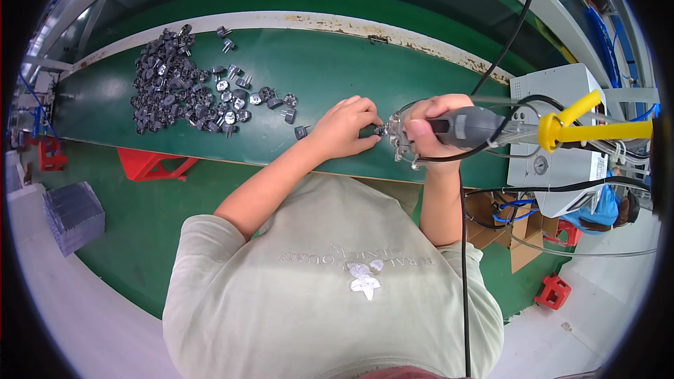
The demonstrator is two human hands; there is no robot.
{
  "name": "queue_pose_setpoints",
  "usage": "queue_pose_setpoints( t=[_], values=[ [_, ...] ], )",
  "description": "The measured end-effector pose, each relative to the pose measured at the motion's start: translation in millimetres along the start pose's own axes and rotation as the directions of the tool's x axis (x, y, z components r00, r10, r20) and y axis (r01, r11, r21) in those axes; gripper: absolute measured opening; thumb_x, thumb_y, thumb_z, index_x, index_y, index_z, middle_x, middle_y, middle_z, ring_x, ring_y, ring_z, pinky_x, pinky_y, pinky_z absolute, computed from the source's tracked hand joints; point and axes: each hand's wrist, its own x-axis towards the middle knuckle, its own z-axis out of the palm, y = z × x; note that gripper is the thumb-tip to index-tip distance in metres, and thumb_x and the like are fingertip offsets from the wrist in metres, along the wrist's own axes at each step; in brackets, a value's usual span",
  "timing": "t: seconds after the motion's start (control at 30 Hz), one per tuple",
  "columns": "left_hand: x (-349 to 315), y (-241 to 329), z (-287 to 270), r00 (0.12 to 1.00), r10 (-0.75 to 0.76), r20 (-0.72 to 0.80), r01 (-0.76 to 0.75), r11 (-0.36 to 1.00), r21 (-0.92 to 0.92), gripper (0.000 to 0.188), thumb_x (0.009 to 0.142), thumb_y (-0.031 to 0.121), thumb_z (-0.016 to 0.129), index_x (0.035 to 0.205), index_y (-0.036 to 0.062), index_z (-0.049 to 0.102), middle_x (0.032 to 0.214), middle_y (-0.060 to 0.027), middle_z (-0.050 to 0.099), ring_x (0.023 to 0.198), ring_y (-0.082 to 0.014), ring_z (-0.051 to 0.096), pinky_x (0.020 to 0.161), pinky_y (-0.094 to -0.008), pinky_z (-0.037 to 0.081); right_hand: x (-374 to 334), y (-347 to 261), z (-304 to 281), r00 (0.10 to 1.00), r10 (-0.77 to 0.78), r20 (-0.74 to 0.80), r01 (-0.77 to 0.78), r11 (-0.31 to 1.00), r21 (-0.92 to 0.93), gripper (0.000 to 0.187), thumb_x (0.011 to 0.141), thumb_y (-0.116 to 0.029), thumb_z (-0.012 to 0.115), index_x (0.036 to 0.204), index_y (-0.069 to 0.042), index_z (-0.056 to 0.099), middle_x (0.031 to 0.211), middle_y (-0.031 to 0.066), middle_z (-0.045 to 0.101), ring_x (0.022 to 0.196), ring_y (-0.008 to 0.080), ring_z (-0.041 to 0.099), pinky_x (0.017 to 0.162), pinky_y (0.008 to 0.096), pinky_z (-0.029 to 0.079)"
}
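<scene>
My left hand [344, 128] rests on the green bench, thumb and fingertips closed around a small dark part [380, 130], mostly hidden by the fingers. My right hand [437, 130] is wrapped around a grey powered screwdriver [474, 128] lying nearly sideways, with a clear guard [401, 137] at its front. That front end meets the part in my left fingertips; the exact contact is too small to make out. One loose black part with metal prongs [302, 132] lies beside my left wrist. Similar black parts [289, 115] lie farther left.
A large heap of black pronged parts [165, 88] covers the left of the bench [337, 63]. On the right stands a white machine with a gauge [554, 161]. Black cables [516, 42] and a yellow strap [597, 130] trail by the screwdriver. A red stool [154, 165] sits below.
</scene>
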Motion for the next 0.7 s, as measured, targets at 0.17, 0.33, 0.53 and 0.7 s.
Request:
queue_pose_setpoints(
  t=[0.17,0.33,0.53,0.7],
  values=[
    [0,-3,2,0.999,0.021,-0.030,-0.021,1.000,-0.010,0.025,0.073,0.014,0.078,0.095,0.0060,0.068,0.097,-0.0067,0.059,0.092,-0.0272,0.058,0.082,-0.0382,0.048,16,-33,-13,0.978,-0.207,0.013,0.198,0.948,0.251,0.035,0.082,0.003,0.073,0.102,-0.004,0.045,0.068,0.0071,0.056,0.055,0.0163,0.055,0.053,0.0313,0.051],
    [-2,-3,3,0.999,0.022,-0.035,-0.022,1.000,-0.013,0.026,0.073,0.013,0.078,0.096,0.0072,0.069,0.096,-0.0063,0.060,0.092,-0.0268,0.058,0.082,-0.0379,0.049,3,-21,-8,0.989,-0.134,-0.061,0.142,0.976,0.165,0.034,0.082,0.004,0.072,0.101,-0.005,0.045,0.063,0.0068,0.055,0.050,0.0146,0.052,0.050,0.0322,0.050],
    [-2,-4,4,0.999,0.020,-0.033,-0.020,1.000,0.006,0.026,0.072,0.011,0.077,0.097,0.0069,0.069,0.098,-0.0059,0.060,0.095,-0.0265,0.059,0.083,-0.0377,0.049,-3,-5,-4,0.990,-0.119,-0.081,0.131,0.976,0.171,0.033,0.082,0.004,0.072,0.099,-0.005,0.045,0.063,0.0077,0.056,0.050,0.0144,0.053,0.050,0.0311,0.051],
    [-1,-1,0,1.000,0.006,-0.024,-0.006,1.000,0.005,0.027,0.072,0.011,0.077,0.097,0.0071,0.070,0.098,-0.0053,0.060,0.096,-0.0261,0.059,0.084,-0.0375,0.049,-2,0,-5,0.990,-0.126,-0.066,0.136,0.974,0.179,0.034,0.081,0.003,0.073,0.099,-0.004,0.045,0.064,0.0082,0.056,0.050,0.0152,0.054,0.050,0.0306,0.050]
  ],
)
